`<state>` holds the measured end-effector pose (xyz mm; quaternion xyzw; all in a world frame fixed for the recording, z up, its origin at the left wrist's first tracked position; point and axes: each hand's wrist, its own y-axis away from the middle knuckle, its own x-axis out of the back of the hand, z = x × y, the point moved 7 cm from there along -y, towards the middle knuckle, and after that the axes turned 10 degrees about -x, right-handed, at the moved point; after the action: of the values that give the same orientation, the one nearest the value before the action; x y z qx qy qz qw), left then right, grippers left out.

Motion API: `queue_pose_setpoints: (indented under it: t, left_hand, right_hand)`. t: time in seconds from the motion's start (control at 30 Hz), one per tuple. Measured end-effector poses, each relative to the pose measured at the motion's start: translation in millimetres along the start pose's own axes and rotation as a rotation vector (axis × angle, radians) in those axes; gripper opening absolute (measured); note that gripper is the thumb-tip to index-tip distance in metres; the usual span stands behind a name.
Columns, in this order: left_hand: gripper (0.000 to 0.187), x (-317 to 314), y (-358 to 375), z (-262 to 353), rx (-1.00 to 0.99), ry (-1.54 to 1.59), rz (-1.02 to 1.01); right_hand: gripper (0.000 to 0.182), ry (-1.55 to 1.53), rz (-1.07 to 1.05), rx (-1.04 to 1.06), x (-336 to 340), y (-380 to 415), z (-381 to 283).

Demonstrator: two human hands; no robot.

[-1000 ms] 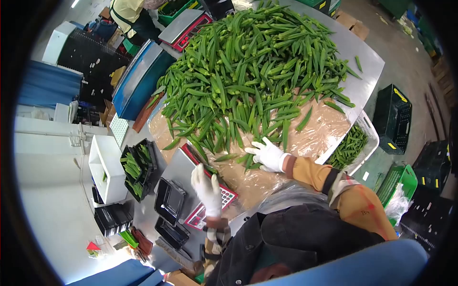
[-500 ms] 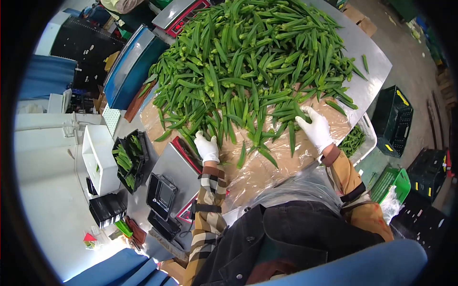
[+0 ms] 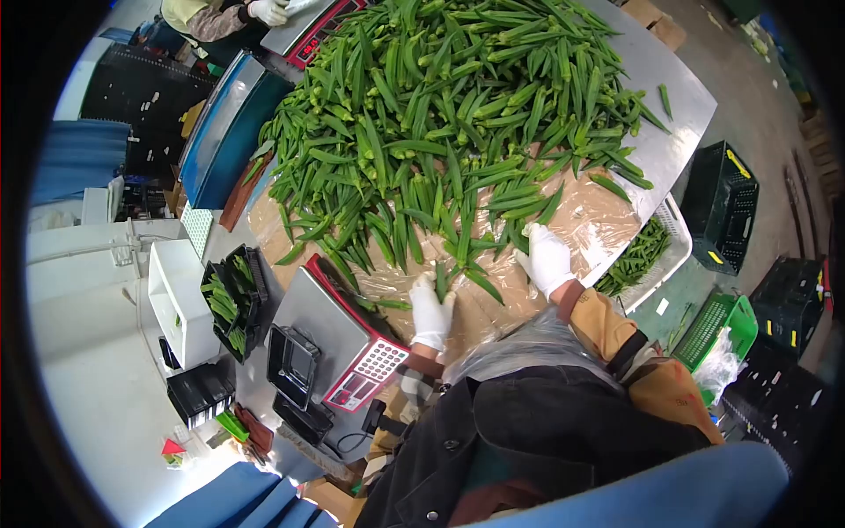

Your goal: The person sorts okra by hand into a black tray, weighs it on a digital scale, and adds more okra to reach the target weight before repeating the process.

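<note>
A large heap of green okra [image 3: 440, 97] covers the table, its near edge thinning onto a brown sheet under clear plastic [image 3: 493, 321]. My left hand [image 3: 431, 315], in a white glove, is low over this sheet. Its thumb and fingers stand apart on either side of a single okra pod [image 3: 442, 280]; a firm grip on it does not show. My right hand [image 3: 547, 261], also gloved, is at the heap's near edge, thumb and fingers apart, beside a few pods [image 3: 518, 234]. Another loose pod [image 3: 484, 286] lies between the hands.
On the left are a red-edged scale [image 3: 330, 326] with a black tray [image 3: 293, 365] on it, and black trays of okra [image 3: 233, 299]. A white basket of okra [image 3: 673, 255] and dark crates [image 3: 722, 207] stand right. Another person's gloved hand [image 3: 268, 11] is beyond.
My left hand has moved right, away from the heap's left edge to the single pod, uncovering the scale's keypad. My right hand has come left and nearer. Another person's hand has entered at the top.
</note>
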<state>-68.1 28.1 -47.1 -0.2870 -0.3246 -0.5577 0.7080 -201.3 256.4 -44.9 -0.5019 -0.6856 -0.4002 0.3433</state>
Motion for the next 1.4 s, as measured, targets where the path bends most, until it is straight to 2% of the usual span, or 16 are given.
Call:
queue_pose_setpoints:
  t: [0.1,0.2,0.3,0.37,0.43,0.5,0.63,0.73,0.8,0.87,0.93,1.03,1.1,1.17,1.27,1.4]
  left_hand:
    - [0.044,-4,-1,-12,0.030,0.012,-0.011]
    - [0.040,6,0,-43,0.131,0.060,0.060]
    - [0.030,45,-35,14,0.064,0.045,0.031]
    - [0.024,36,-54,36,-0.009,0.051,0.054]
    - [0.034,14,-72,58,-0.193,-0.037,0.027]
    - [0.040,-9,-83,75,-0.254,-0.179,-0.077]
    - [0.043,-35,-98,70,-0.225,-0.463,-0.232]
    - [0.041,-4,-103,67,-0.162,-0.166,-0.075]
    - [0.037,26,-105,63,-0.089,0.098,-0.005]
    - [0.047,50,-100,54,0.011,0.388,0.039]
    - [0.057,62,-87,38,0.091,0.567,0.064]
    - [0.053,37,-66,12,0.104,0.423,-0.052]
    - [0.058,16,-62,32,-0.166,-0.067,-0.088]
    - [0.060,2,-66,60,-0.188,-0.253,-0.169]
    - [0.059,-21,-63,60,-0.244,-0.391,-0.144]
    - [0.054,-43,-79,62,-0.174,-0.576,-0.392]
  right_hand:
    - [0.045,-0.053,0.005,-0.038,0,-1,9]
    - [0.042,-0.129,-0.184,-0.072,0,0,21]
    - [0.038,-0.253,-0.354,0.041,29,2,7]
    - [0.040,-0.144,-0.172,0.087,58,-14,-8]
    - [0.042,-0.029,-0.075,0.193,68,-39,-24]
    - [0.043,0.080,0.106,0.446,55,-56,-36]
    - [0.042,0.422,-0.063,0.454,18,-76,-48]
    - [0.042,0.336,-0.062,0.461,41,-78,-53]
    - [0.043,0.052,0.006,0.426,65,-83,-45]
    - [0.043,-0.178,0.013,0.354,105,-77,-39]
    - [0.045,-0.117,0.057,0.364,116,-68,-23]
    - [0.046,0.240,-0.007,0.416,87,-55,6]
    - [0.046,0.432,-0.024,0.441,59,-49,22]
    - [0.045,0.528,0.025,0.462,38,-45,31]
    - [0.038,0.333,0.026,0.481,50,-39,15]
    - [0.033,0.182,-0.056,0.609,51,-31,-34]
